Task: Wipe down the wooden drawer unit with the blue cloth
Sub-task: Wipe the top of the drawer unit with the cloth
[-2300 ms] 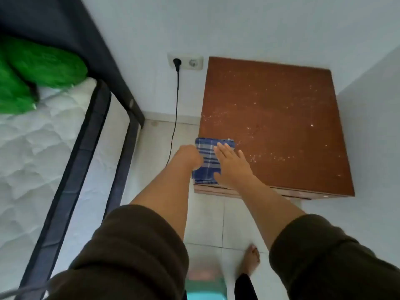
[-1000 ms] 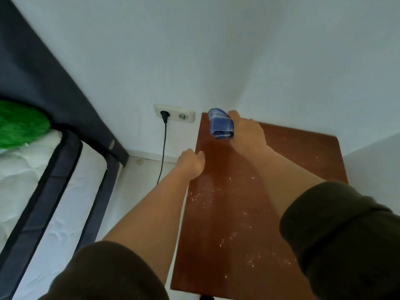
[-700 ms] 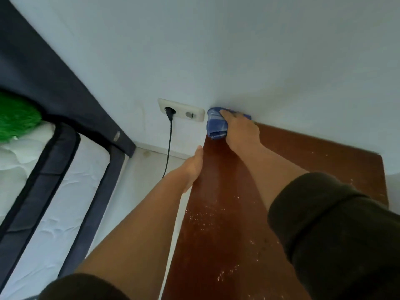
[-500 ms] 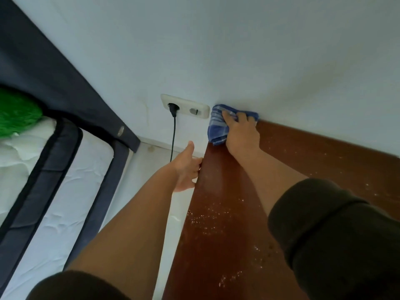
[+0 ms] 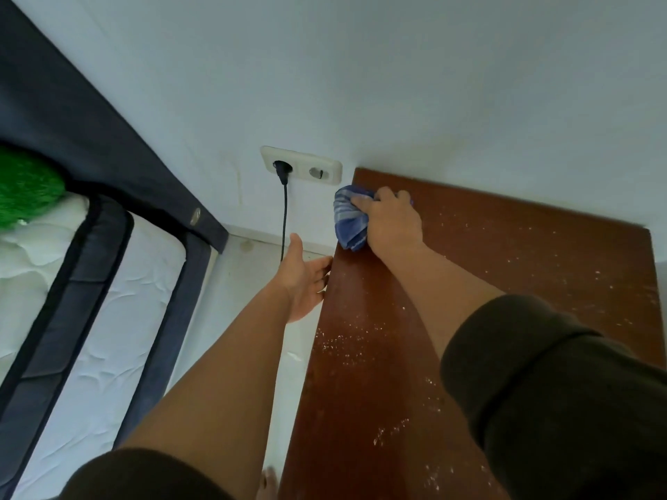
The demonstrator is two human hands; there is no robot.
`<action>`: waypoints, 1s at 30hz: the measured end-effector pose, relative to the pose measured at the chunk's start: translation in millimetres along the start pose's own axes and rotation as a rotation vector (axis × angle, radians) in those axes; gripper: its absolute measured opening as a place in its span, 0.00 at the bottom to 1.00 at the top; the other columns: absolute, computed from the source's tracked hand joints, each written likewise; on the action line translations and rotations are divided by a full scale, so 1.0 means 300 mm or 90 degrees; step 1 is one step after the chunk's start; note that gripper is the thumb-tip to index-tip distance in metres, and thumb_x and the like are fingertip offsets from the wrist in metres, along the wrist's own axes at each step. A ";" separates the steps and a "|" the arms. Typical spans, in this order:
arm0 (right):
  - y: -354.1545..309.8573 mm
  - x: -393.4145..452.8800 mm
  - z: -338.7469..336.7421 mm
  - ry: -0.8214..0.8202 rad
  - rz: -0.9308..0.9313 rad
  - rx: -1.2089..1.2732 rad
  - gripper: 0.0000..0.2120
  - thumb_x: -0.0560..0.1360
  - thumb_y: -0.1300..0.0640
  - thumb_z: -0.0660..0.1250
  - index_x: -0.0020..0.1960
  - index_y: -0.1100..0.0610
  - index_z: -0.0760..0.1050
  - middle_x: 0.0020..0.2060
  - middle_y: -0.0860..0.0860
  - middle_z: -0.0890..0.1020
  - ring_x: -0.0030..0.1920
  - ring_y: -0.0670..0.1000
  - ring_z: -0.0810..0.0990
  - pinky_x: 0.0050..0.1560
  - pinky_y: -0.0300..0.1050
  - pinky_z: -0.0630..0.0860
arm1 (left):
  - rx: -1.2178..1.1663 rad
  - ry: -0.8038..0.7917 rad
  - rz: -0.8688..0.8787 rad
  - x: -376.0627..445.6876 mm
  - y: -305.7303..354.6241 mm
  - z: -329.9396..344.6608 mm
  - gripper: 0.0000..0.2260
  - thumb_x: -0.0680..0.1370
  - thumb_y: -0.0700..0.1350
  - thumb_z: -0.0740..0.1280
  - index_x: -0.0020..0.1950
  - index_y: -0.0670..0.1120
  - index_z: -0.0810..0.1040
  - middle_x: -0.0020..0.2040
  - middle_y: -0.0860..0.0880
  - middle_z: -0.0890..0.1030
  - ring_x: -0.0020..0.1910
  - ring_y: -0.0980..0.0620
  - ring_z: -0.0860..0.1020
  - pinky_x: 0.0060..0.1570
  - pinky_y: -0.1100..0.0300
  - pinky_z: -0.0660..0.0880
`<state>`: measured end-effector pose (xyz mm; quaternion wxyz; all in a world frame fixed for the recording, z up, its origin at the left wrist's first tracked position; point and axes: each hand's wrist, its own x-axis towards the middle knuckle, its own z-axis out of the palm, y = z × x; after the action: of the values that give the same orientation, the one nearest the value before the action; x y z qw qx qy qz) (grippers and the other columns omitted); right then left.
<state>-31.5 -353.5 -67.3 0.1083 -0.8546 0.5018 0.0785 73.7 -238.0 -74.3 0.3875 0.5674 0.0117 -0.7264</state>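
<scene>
The wooden drawer unit shows its reddish-brown top, dotted with white crumbs, pushed into the wall corner. My right hand grips the bunched blue striped cloth and presses it on the top near the far left corner, at the left edge. My left hand hangs palm-up, fingers relaxed, just beside the unit's left edge below the top, holding nothing. The drawers themselves are out of sight.
A white double wall socket with a black plug and cable sits left of the unit. A bed with a white mattress, dark frame and a green pillow fills the left. Tiled floor lies between them.
My right hand drew the cloth back from the far corner along the left edge toward me. My left hand opened from a loose fist and turned palm-up beside the edge.
</scene>
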 end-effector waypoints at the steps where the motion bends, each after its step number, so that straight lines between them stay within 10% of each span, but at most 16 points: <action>1: -0.013 -0.044 0.006 -0.002 -0.007 0.002 0.20 0.82 0.58 0.55 0.73 0.46 0.64 0.65 0.55 0.68 0.66 0.60 0.64 0.58 0.51 0.72 | -0.008 0.013 0.006 -0.012 -0.008 0.003 0.43 0.73 0.71 0.36 0.77 0.41 0.55 0.75 0.45 0.62 0.74 0.46 0.61 0.75 0.49 0.55; 7: -0.100 -0.337 0.050 -0.050 -0.023 0.018 0.21 0.82 0.56 0.57 0.73 0.44 0.62 0.67 0.55 0.67 0.67 0.60 0.63 0.59 0.50 0.73 | -0.069 0.090 0.047 -0.118 -0.081 0.013 0.39 0.75 0.69 0.41 0.76 0.43 0.57 0.70 0.41 0.70 0.67 0.42 0.71 0.61 0.51 0.69; 11: -0.145 -0.513 0.086 -0.074 -0.026 0.011 0.21 0.82 0.55 0.56 0.73 0.44 0.62 0.66 0.54 0.66 0.67 0.60 0.63 0.54 0.50 0.75 | 0.016 0.125 0.045 -0.200 -0.132 0.001 0.36 0.75 0.69 0.43 0.63 0.43 0.70 0.44 0.43 0.80 0.43 0.46 0.78 0.51 0.52 0.74; 16: -0.189 -0.658 0.123 -0.110 -0.007 0.016 0.21 0.82 0.54 0.57 0.73 0.45 0.61 0.66 0.54 0.66 0.67 0.60 0.62 0.55 0.49 0.75 | 0.115 0.111 0.004 -0.278 -0.196 -0.017 0.36 0.75 0.69 0.41 0.38 0.41 0.72 0.22 0.46 0.80 0.37 0.47 0.77 0.46 0.54 0.74; 22: -0.149 -0.644 0.091 -0.113 -0.048 0.028 0.20 0.82 0.56 0.57 0.72 0.43 0.65 0.62 0.53 0.71 0.62 0.59 0.67 0.55 0.50 0.74 | 0.530 0.194 0.060 -0.308 -0.187 -0.001 0.30 0.81 0.59 0.42 0.71 0.39 0.66 0.68 0.43 0.70 0.69 0.43 0.67 0.68 0.51 0.61; 30: 0.154 -0.292 -0.044 0.072 0.056 0.072 0.18 0.81 0.60 0.56 0.66 0.47 0.74 0.61 0.54 0.76 0.58 0.60 0.71 0.56 0.49 0.72 | 0.937 0.215 0.243 -0.111 -0.106 0.111 0.29 0.79 0.37 0.57 0.78 0.45 0.49 0.78 0.46 0.50 0.77 0.47 0.50 0.74 0.55 0.52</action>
<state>-113.8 -305.3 -38.2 0.1242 -0.8274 0.5477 0.0067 30.0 -212.7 -48.1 0.0223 0.7737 -0.5124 -0.3719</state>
